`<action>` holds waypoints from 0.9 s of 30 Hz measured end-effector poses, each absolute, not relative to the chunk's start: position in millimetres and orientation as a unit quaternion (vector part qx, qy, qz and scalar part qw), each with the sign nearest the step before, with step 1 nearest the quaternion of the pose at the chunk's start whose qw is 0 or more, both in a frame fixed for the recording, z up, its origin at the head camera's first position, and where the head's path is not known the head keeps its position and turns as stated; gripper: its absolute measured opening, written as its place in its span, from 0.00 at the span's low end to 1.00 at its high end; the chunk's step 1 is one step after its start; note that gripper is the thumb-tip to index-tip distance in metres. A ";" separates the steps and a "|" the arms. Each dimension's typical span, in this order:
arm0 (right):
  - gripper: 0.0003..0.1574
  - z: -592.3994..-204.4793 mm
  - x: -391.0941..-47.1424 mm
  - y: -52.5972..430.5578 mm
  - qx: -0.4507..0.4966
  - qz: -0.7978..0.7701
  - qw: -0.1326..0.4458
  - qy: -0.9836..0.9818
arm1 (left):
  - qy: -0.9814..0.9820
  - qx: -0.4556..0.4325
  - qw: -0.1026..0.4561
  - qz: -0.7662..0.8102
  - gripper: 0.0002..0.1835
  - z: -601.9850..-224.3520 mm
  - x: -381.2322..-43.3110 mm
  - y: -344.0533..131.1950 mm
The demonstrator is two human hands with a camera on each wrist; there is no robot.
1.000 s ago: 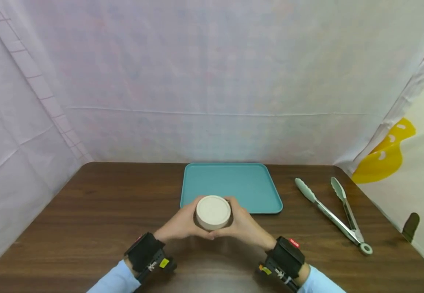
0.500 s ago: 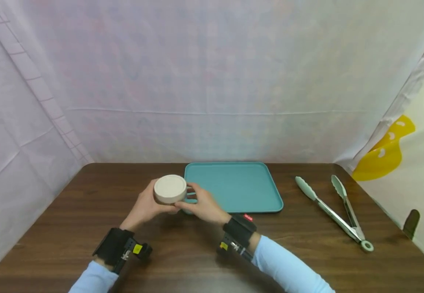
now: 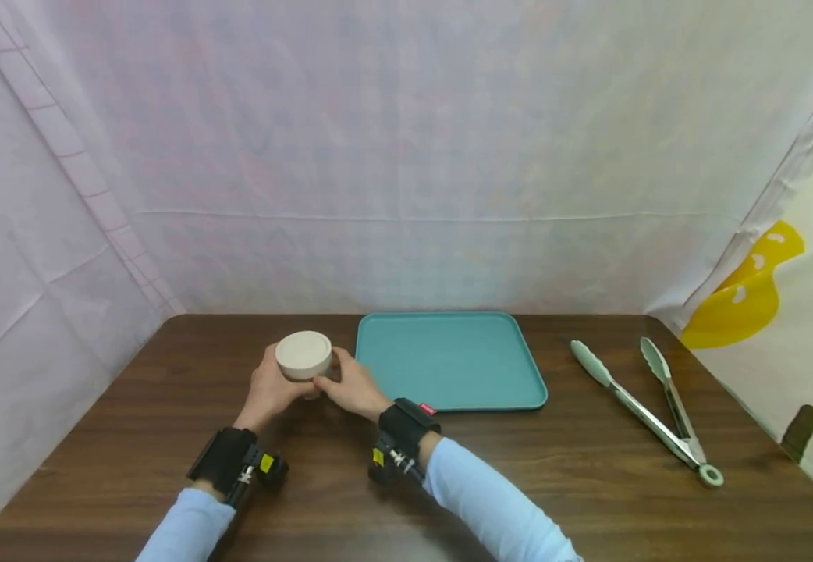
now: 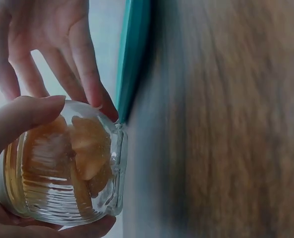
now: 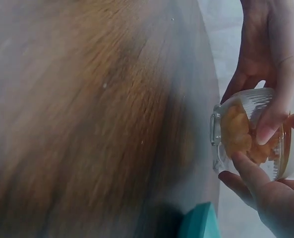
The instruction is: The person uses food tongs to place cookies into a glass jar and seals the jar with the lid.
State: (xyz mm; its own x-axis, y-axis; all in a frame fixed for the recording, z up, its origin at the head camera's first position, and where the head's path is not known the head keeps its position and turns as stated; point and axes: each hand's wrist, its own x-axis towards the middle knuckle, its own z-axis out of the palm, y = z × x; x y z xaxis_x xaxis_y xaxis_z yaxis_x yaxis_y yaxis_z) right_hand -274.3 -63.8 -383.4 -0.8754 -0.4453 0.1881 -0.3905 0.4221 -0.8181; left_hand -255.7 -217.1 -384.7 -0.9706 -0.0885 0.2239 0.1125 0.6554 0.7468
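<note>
A small ribbed glass jar (image 4: 57, 183) with a white lid (image 3: 303, 351) is upright between both hands, left of the tray in the head view. Through the glass, orange-brown pieces (image 4: 89, 153) show in the left wrist view. My left hand (image 3: 269, 390) grips the jar's left side, its thumb across the glass. From the right, my right hand (image 3: 355, 386) holds it too, thumb and fingers around the side in the right wrist view. The jar's base stands close to the wooden table (image 5: 97, 124).
A flat teal tray (image 3: 449, 363) lies at the back middle of the table. Spread tongs (image 3: 648, 414) with pale green tips lie on the right. White cloth (image 3: 406, 156) hangs behind the table's back edge.
Both hands have carried the jar left and farther back, from in front of the tray to the left of it. The tray and tongs have stayed in place.
</note>
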 end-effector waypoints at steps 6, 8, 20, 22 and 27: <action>0.35 -386.3 -278.1 -71.8 -0.240 -0.467 0.034 0.850 | -0.895 0.017 0.118 -0.430 0.47 -386.9 -259.0 -220.6; 0.35 -387.4 -279.3 -73.1 -0.238 -0.463 0.037 0.853 | -0.892 0.019 0.118 -0.437 0.47 -387.8 -259.2 -221.7; 0.36 -388.7 -281.5 -70.5 -0.240 -0.447 0.028 0.861 | -0.887 0.026 0.094 -0.452 0.47 -386.3 -263.9 -219.7; 0.36 -387.9 -282.2 -69.2 -0.240 -0.446 0.027 0.862 | -0.886 0.022 0.088 -0.455 0.48 -385.1 -265.0 -219.0; 0.37 -388.4 -282.2 -64.5 -0.246 -0.448 0.043 0.859 | -0.885 0.007 0.056 -0.462 0.54 -380.9 -259.0 -221.8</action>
